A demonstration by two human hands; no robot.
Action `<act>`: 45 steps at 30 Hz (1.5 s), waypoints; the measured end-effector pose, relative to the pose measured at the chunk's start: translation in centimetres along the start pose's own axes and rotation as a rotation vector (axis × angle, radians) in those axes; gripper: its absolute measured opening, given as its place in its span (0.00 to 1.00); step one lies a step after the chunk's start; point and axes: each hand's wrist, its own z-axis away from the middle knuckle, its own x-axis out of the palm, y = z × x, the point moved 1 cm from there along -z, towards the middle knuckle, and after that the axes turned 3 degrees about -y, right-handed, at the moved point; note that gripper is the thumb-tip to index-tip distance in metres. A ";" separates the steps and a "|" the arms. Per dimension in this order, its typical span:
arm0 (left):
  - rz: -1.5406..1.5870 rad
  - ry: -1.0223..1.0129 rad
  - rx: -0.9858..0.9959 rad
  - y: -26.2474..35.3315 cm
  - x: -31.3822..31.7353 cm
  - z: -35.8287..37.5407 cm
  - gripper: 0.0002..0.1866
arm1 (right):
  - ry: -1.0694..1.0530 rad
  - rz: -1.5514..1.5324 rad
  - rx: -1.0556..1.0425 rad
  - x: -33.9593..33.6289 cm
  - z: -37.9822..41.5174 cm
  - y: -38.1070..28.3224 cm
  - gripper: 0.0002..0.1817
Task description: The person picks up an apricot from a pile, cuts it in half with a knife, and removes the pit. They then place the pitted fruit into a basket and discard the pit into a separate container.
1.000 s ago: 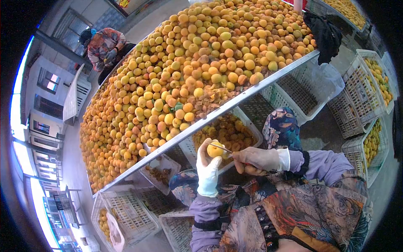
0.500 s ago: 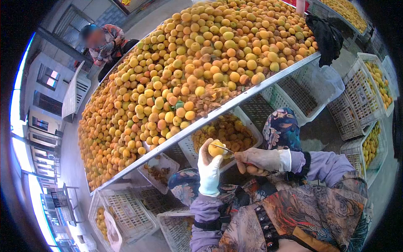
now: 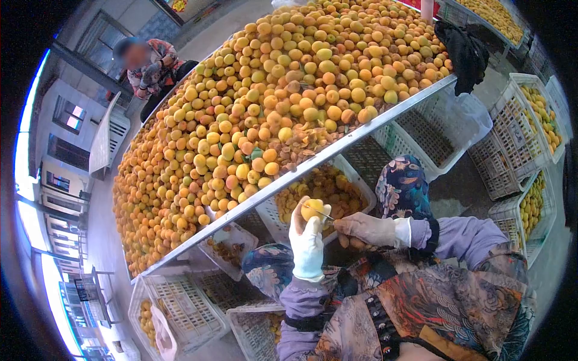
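Note:
My left hand (image 3: 306, 237), in a white glove, holds a yellow-orange apricot (image 3: 312, 209) between thumb and fingers. In my gloved right hand (image 3: 366, 230) is a thin knife (image 3: 326, 215), its blade against the right side of the fruit. Both hands are over a white crate (image 3: 368, 198) of split orange fruit (image 3: 337, 183). Just beyond it, a metal-edged table (image 3: 313, 161) bears a large heap of whole apricots (image 3: 241, 120). Some brown, torn pieces (image 3: 301, 144) lie near its front edge.
A person (image 3: 147, 66) sits beyond the table at the upper left. Crates with fruit stand at the lower left (image 3: 186, 307) and right (image 3: 518, 126). A black cloth (image 3: 462, 54) hangs over the table's right corner. Another crate (image 3: 227, 248) lies under the table.
My left hand has shifted slightly right with the apricot and turned a little. The knife in my right hand now points more steeply up across the fruit's side.

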 end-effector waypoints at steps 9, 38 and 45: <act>0.072 0.124 -0.202 -1.1 0.3 -0.5 0.23 | 0.046 -0.034 -0.187 -0.3 -2.7 1.6 0.23; -0.339 0.148 0.070 -2.6 -0.7 -1.7 0.20 | 0.049 -0.119 0.079 -0.3 -1.3 -0.3 0.31; 0.057 0.178 -0.147 -2.8 -0.4 -1.7 0.26 | 0.276 0.018 -0.604 0.7 -6.8 5.5 0.28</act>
